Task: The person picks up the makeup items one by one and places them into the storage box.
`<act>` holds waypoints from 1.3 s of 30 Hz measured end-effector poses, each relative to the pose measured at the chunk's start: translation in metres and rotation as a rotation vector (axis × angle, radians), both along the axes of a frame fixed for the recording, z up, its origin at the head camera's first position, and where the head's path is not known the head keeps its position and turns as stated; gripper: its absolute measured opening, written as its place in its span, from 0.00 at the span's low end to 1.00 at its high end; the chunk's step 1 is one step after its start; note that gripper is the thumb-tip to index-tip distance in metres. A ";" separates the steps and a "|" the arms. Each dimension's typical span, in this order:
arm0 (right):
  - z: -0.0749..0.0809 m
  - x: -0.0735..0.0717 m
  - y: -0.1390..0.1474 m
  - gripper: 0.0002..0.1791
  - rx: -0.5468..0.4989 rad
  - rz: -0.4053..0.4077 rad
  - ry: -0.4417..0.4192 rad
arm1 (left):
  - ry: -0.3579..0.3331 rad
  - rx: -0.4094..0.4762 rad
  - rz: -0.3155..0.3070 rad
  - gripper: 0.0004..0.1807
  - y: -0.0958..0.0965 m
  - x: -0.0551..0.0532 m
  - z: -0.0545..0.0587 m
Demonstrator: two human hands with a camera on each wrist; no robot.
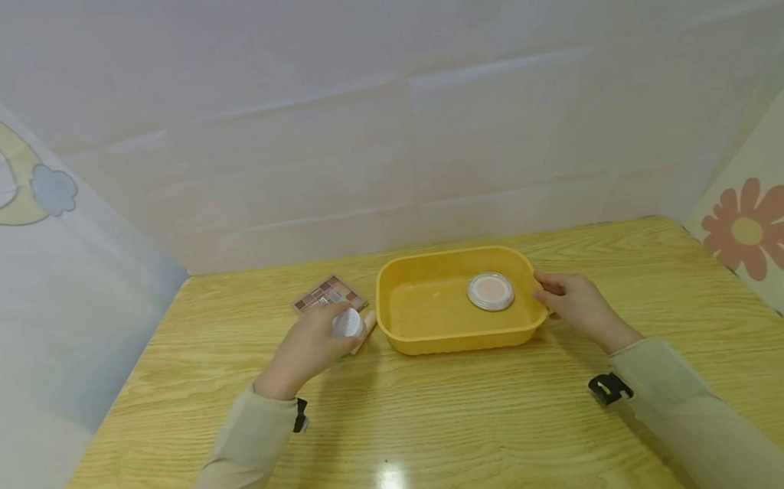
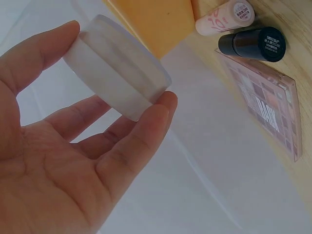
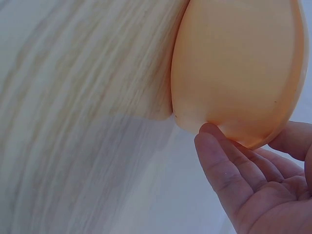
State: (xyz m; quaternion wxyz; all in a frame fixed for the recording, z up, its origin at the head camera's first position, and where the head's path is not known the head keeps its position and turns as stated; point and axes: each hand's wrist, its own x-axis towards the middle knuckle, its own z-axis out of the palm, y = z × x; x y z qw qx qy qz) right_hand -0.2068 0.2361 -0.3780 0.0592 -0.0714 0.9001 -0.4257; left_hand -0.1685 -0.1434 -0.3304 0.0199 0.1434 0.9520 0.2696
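My left hand (image 1: 306,352) pinches a small round white jar (image 2: 117,68) between thumb and fingers, held up just left of the yellow plastic bin (image 1: 465,341). At the bin's right end, my right hand (image 1: 578,306) grips the wall, with the thumb over the rim and the fingers against the outside, as the right wrist view also shows. Inside the bin, toward its right side, lies a round clear-edged compact (image 1: 491,291) with a pale pink centre.
Left of the bin, an eyeshadow palette (image 2: 268,109) lies on the wooden table (image 1: 448,424). Beside it in the left wrist view are a pink tube (image 2: 225,18) and a black tube (image 2: 251,45). A pale cloth wall (image 1: 385,160) rises behind the table.
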 end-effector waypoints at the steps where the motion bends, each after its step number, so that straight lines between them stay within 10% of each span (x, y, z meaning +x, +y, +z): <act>1: 0.000 0.000 0.000 0.28 -0.001 0.000 -0.001 | 0.004 0.004 -0.004 0.27 0.001 0.000 0.000; 39: -0.001 0.000 0.002 0.28 0.003 0.007 0.013 | 0.012 -0.040 -0.016 0.28 0.029 0.000 0.001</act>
